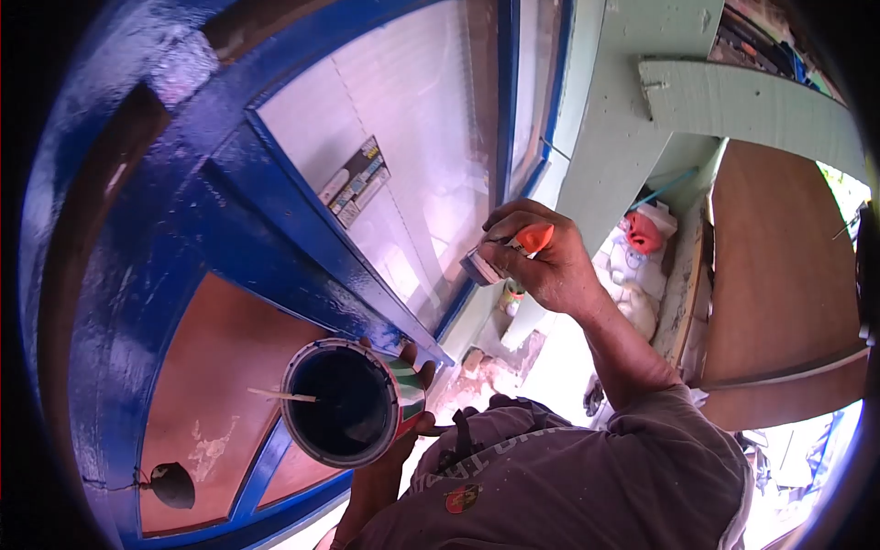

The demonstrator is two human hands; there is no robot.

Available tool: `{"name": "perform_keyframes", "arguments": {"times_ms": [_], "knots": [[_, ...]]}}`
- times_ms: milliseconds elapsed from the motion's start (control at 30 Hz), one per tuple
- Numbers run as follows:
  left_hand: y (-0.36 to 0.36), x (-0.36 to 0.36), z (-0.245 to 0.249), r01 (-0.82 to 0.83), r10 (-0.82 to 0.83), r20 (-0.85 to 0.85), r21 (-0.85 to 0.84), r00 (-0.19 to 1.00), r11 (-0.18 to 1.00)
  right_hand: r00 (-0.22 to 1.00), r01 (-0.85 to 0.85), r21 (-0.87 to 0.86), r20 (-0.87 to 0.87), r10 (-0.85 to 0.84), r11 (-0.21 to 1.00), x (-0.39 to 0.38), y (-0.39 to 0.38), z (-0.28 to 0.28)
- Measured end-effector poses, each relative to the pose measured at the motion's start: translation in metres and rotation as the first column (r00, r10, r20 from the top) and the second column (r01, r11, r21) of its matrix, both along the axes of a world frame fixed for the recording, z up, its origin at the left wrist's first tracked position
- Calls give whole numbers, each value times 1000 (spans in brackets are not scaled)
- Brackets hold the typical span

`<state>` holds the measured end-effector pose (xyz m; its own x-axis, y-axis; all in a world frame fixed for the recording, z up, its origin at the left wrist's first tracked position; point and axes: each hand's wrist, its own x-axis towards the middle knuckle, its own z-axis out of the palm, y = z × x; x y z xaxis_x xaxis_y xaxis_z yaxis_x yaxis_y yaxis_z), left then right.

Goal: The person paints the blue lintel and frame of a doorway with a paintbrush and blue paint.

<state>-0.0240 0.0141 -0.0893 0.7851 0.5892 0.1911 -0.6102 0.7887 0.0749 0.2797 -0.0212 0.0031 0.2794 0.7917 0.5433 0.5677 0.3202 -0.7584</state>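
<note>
My right hand is raised in front of the window glass, closed around a paintbrush. The brush has an orange handle, and its bristles point down and left. Low on the left, my left hand wraps around a paint can from its far side; part of the hand is hidden behind it. Dark blue paint shows inside the can, and a thin pale stick lies across its rim. Beside both hands stands a glossy blue door frame.
A sticker is on the glass pane. Reddish-brown panels fill the lower frame. To the right are a pale green post, a brown board and white bags with a red item. A dark hanging piece is lower left.
</note>
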Motion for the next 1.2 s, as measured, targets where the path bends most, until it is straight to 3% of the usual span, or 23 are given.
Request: {"name": "perform_keyframes", "arguments": {"times_ms": [100, 200, 233, 333, 400, 533, 600, 667, 767, 833, 967, 1067, 1100, 1200], "knots": [[8, 7, -6, 43, -43, 13, -16, 999, 999, 999, 21, -101, -40, -25, 995, 15, -4, -22], [12, 18, -12, 75, -74, 18, -37, 997, 997, 965, 99, -231, -215, -150, 968, 31, -10, -24], [14, 21, -15, 84, -83, 19, -45, 996, 995, 976, 143, -114, -151, -159, 983, 42, -6, -35], [18, 29, -22, 105, -103, 26, -59, 994, 993, 957, 245, -125, -124, -261, 961, 56, -2, -33], [21, 33, -27, 114, -112, 32, -69, 993, 991, 948, 219, -115, -210, -239, 969, 68, 4, -42], [24, 38, -40, 103, -100, 29, -107, 995, 989, 960, 279, 78, -61, -275, 957, 88, 19, -63], [24, 39, -48, 77, -79, -6, -124, 997, 989, 958, 288, 66, -29, -286, 955, 95, 21, -67], [27, 39, -60, 89, -94, -26, -150, 995, 985, 958, 230, 193, 128, -257, 954, 107, 25, -79], [35, 34, -77, 133, -147, -58, -198, 987, 971, 929, 308, 110, 180, -324, 945, 105, 19, -85], [35, 43, -90, 159, -160, 12, -218, 987, 963, 993, 49, 251, 95, -75, 967, 122, 27, -97], [41, 59, -115, 210, -188, 131, -177, 973, 962, 990, -43, 404, 139, -15, 914, 129, 30, -104], [45, 49, -112, 186, -191, 5, -251, 982, 950, 979, -99, 457, 205, 3, 884, 136, 36, -115], [47, 59, -114, 196, -190, 51, -227, 981, 954, 962, -70, 476, 266, -68, 877, 139, 38, -118], [48, 67, -117, 196, -182, 81, -222, 980, 955, 936, -71, 399, 343, -77, 914, 134, 26, -101]]}}
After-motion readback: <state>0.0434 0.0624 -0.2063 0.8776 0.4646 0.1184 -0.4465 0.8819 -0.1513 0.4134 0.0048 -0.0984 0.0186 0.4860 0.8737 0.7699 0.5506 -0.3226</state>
